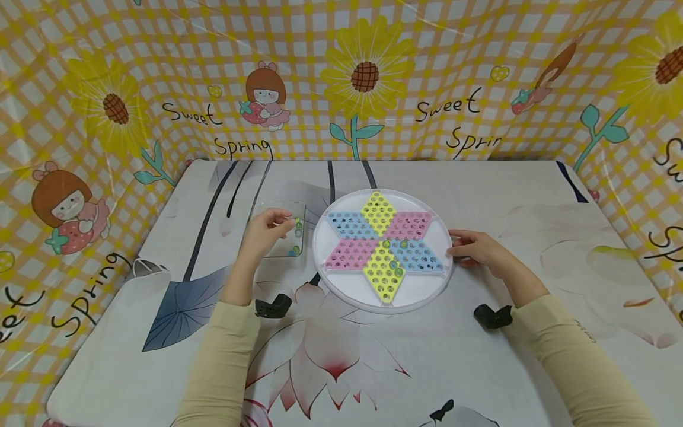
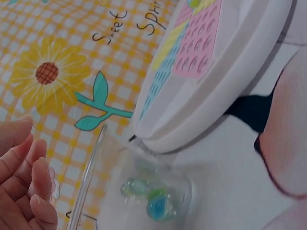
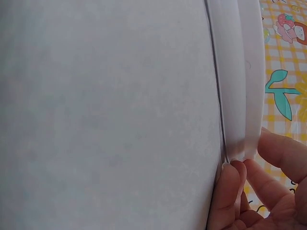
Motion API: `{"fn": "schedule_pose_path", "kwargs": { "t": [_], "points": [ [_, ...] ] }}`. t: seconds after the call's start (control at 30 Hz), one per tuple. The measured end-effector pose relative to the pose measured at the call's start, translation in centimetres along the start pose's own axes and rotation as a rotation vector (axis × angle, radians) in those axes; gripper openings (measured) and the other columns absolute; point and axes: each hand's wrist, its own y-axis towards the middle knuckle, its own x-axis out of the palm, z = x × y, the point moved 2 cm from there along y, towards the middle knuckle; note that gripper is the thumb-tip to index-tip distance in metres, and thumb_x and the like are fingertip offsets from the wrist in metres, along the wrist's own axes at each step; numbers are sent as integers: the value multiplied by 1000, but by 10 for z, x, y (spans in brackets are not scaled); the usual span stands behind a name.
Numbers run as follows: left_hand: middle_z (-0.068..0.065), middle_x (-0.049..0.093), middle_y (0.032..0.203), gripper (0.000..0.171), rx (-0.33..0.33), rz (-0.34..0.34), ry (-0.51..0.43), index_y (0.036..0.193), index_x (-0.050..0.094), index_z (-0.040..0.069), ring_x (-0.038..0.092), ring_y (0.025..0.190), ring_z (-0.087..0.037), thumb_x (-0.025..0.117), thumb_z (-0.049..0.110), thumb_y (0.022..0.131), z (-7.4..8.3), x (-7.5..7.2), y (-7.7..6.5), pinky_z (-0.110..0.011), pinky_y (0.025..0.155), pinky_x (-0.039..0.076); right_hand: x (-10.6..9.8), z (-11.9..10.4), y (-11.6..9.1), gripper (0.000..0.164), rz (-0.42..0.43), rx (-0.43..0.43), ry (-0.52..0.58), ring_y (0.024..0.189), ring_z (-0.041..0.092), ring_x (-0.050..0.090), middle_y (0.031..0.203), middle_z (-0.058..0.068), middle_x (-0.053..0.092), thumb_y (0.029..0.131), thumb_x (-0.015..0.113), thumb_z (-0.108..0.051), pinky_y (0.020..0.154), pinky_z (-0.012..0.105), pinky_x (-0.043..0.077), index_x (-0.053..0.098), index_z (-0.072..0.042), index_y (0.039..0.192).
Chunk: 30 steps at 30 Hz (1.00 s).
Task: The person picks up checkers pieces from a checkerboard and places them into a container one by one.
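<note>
A round white Chinese checkers board (image 1: 347,290) with a yellow, pink and blue star of holes lies on the table. Several glass marbles (image 1: 404,244) sit in its near and right holes. My right hand (image 1: 482,252) grips the board's right rim, thumb on one side and fingers against the edge, as the right wrist view shows. Left of the board stands a clear plastic box (image 1: 277,257) with several green and blue marbles (image 2: 157,207). Over this box hovers my left hand (image 1: 267,230), its fingers loosely bent; no marble shows between them.
A patterned cloth (image 1: 331,356) covers the table. Behind it hangs a yellow checked curtain (image 1: 304,35) that also closes off both sides. Black wrist straps or mounts (image 1: 273,306) stick out beside each forearm.
</note>
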Motion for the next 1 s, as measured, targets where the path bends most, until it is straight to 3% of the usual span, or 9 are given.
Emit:
{"fn": "schedule_pose_path", "kwargs": {
  "t": [0.13, 0.27, 0.5, 0.8, 1.0],
  "points": [
    [-9, 60, 84, 27, 27, -15, -4, 107, 61, -3, 55, 63, -14, 62, 15, 86, 4, 12, 2, -31, 67, 46, 0, 0, 0, 67, -4, -11, -6, 85, 14, 45, 100, 7, 41, 89, 59, -22, 68, 20, 47, 25, -1, 143],
    [-12, 60, 86, 25, 40, -52, -22, 105, 61, -3, 52, 63, -9, 63, 13, 86, 7, 26, 4, -36, 69, 49, 0, 1, 0, 67, -1, -6, -5, 86, 15, 45, 101, 7, 41, 89, 59, -22, 68, 20, 48, 25, -1, 143],
    [-11, 61, 88, 28, 46, -145, -42, 109, 61, -2, 54, 67, -13, 62, 15, 87, 13, 56, 4, -41, 72, 49, 0, 0, -1, 66, 6, 3, -1, 87, 17, 46, 103, 9, 42, 88, 60, -23, 70, 20, 48, 27, -2, 142],
    [-7, 61, 88, 32, 81, -280, 53, 111, 62, 2, 49, 67, -10, 63, 21, 87, 22, 94, 4, -20, 59, 41, 0, 0, -1, 66, 2, -10, -7, 87, 17, 46, 102, 9, 43, 89, 59, -22, 70, 20, 48, 27, -1, 142],
    [-6, 60, 87, 29, 88, -348, 58, 111, 62, 3, 50, 70, -10, 63, 18, 86, 29, 115, -3, -17, 58, 40, 0, 0, -1, 66, -5, -16, -11, 88, 17, 45, 102, 9, 42, 89, 59, -22, 70, 20, 48, 26, -1, 142]
  ]
}}
